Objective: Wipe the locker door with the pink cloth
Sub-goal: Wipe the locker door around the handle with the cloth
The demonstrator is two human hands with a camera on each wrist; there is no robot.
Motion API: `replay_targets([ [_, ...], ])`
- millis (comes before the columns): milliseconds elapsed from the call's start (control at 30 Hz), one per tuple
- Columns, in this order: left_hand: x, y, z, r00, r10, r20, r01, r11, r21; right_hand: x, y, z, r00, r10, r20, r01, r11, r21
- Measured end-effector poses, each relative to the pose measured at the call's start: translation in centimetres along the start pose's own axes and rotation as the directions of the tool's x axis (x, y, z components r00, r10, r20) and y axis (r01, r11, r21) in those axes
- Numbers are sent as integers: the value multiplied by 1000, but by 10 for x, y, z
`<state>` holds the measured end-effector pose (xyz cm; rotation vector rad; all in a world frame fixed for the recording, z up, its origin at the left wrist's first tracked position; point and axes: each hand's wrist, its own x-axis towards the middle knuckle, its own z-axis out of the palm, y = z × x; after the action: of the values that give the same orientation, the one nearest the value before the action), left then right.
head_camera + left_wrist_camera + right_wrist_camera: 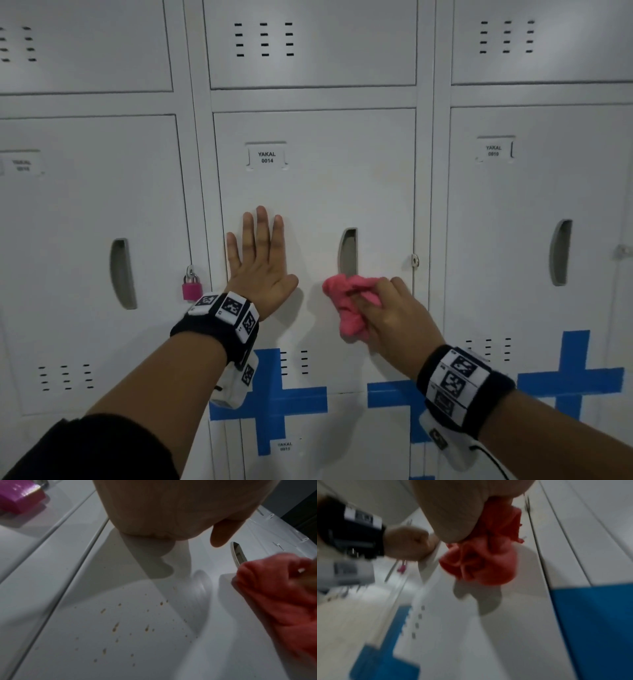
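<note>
Head cam: pink cloth (346,303) bunched in right hand (394,318), against locker door (325,192).

Name card (267,157) on the middle locker door (342,192) reading "YAKAL 0014", card (493,150) on the right-hand door reading "YAKAL 0010", left and lower cards too blurred to read

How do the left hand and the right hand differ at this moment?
The left hand lies flat, fingers straight, holding nothing; the right hand curls round the bunched pink cloth. The left sits higher, near the door's left edge; the right sits below the handle slot. Both are at locker door 0014.
</note>
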<state>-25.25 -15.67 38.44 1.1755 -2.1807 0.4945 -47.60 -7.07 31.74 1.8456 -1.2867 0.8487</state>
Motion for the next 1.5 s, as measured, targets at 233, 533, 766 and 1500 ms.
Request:
replay_targets([
  [233,0,-2,2,1000,14,1,-14,1000,11,74,0,-23,913,313,-261,-271,945,183],
  [533,0,0,1,1000,20,9,-20,1000,0,16,-15,21,998,-29,59,30,999,-15],
  [766,1,1,0,1000,-3,26,2,1000,14,-29,15,13,961,-133,244,151,987,-56],
  [1500,-70,-9,-16,971,-108,212,111,994,-1,2,-17,41,852,524,-29,-502,831,241],
])
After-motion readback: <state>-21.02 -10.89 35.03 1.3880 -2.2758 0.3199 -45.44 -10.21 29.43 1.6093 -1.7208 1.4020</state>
